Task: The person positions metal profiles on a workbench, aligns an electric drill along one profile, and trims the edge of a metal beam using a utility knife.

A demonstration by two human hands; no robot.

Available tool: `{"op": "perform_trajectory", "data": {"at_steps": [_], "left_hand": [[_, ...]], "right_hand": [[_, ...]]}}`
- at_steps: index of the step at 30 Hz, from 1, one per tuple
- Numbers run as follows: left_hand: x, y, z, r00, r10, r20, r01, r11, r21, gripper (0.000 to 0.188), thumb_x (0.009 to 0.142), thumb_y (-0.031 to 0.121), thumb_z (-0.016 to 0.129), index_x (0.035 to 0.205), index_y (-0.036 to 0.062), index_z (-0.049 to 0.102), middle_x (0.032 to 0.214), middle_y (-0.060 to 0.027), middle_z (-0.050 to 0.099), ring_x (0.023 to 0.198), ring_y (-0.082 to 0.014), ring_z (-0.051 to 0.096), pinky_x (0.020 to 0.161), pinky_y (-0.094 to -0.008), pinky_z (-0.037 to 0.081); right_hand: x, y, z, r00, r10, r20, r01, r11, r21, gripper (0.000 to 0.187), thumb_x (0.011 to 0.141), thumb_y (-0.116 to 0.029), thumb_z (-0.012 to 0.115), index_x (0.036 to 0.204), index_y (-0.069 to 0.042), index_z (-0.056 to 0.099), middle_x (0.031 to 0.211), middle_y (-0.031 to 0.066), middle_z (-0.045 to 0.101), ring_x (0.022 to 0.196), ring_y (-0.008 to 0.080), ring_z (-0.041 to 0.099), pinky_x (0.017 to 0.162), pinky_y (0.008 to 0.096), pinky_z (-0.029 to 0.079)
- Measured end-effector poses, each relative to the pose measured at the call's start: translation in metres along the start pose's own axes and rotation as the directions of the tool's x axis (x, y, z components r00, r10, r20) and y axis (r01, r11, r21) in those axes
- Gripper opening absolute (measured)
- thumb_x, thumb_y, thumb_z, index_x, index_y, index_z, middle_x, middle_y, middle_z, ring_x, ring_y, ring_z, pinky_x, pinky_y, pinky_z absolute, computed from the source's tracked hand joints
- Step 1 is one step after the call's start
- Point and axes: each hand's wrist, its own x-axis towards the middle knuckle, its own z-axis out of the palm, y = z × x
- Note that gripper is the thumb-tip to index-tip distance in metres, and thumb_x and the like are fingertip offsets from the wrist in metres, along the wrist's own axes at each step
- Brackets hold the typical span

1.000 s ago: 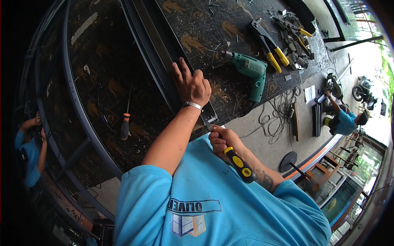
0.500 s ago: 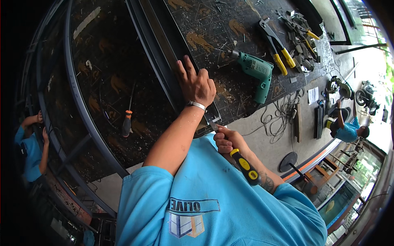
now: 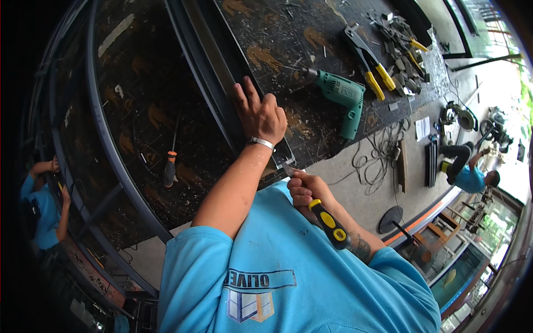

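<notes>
My left hand (image 3: 259,114), with a silver band on its wrist, lies flat on a long dark metal frame bar (image 3: 214,61) that runs across the worktable. Its fingers are spread over the bar near the bar's near end. My right hand (image 3: 304,190) is closed around a tool with a black and yellow handle (image 3: 330,223). The tool's short metal blade (image 3: 286,167) points up at the bar's end, just below my left wrist.
A green power drill (image 3: 342,95), yellow-handled snips (image 3: 373,72) and loose metal parts lie on the dark worktable (image 3: 277,33). A screwdriver (image 3: 170,168) lies at the left. Cables (image 3: 383,152) trail on the floor. One person in blue stands at the left (image 3: 38,206), another crouches at the right (image 3: 471,176).
My left hand has stayed on the bar. My right hand has brought the tool's blade slightly closer to the bar's end, and the view has shifted a little.
</notes>
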Motion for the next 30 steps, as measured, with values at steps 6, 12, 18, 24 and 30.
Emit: {"op": "perform_trajectory", "data": {"at_steps": [6,12,18,24,30], "left_hand": [[0.002,0.008,-0.002,1.000,0.017,0.019,-0.016,1.000,-0.023,0.020,0.085,0.018,0.051,0.080,0.0012,0.062,0.142,-0.0393,0.037,0.134,-0.0591,0.028,0.113,-0.0648,0.018],[-0.002,0.002,-0.001,1.000,0.000,0.023,-0.001,1.000,0.006,0.021,0.086,0.018,0.051,0.083,0.0012,0.063,0.143,-0.0401,0.036,0.135,-0.0602,0.025,0.114,-0.0631,0.018],[0.001,0.002,0.000,1.000,0.009,0.008,-0.009,0.999,-0.035,0.021,0.086,0.018,0.052,0.081,0.0009,0.062,0.143,-0.0400,0.036,0.136,-0.0598,0.025,0.112,-0.0648,0.019],[0.000,0.003,-0.001,1.000,0.004,0.007,-0.003,0.999,-0.044,0.021,0.084,0.019,0.053,0.078,0.0006,0.060,0.144,-0.0400,0.036,0.136,-0.0608,0.024,0.112,-0.0659,0.018],[-0.001,-0.002,0.001,1.000,0.004,-0.006,-0.005,0.998,-0.055,0.020,0.084,0.018,0.053,0.078,0.0006,0.060,0.144,-0.0400,0.036,0.136,-0.0604,0.025,0.112,-0.0664,0.018]], "right_hand": [[0.000,-0.004,-0.001,0.999,0.022,0.028,-0.024,0.994,0.103,0.005,0.103,-0.014,0.042,0.098,-0.013,0.040,0.071,-0.0020,0.045,0.042,0.0026,0.036,0.031,0.0167,0.034],[-0.001,0.000,0.004,1.000,-0.027,-0.009,0.028,0.996,0.085,0.008,0.103,-0.012,0.041,0.095,-0.011,0.038,0.070,-0.0022,0.043,0.041,0.0012,0.035,0.029,0.0159,0.035],[0.004,-0.007,-0.011,0.997,0.037,0.067,-0.047,0.986,0.158,0.003,0.104,-0.014,0.041,0.104,-0.012,0.040,0.072,-0.0022,0.045,0.042,0.0021,0.037,0.031,0.0164,0.036],[-0.002,-0.004,0.004,1.000,-0.019,-0.003,0.020,0.994,0.104,0.002,0.103,-0.012,0.040,0.105,-0.011,0.040,0.072,-0.0013,0.044,0.042,0.0026,0.036,0.030,0.0169,0.035],[0.001,-0.009,-0.003,0.998,0.021,0.063,-0.026,0.996,0.087,0.003,0.104,-0.014,0.040,0.103,-0.011,0.040,0.072,-0.0020,0.044,0.043,0.0020,0.037,0.031,0.0161,0.035]]}}
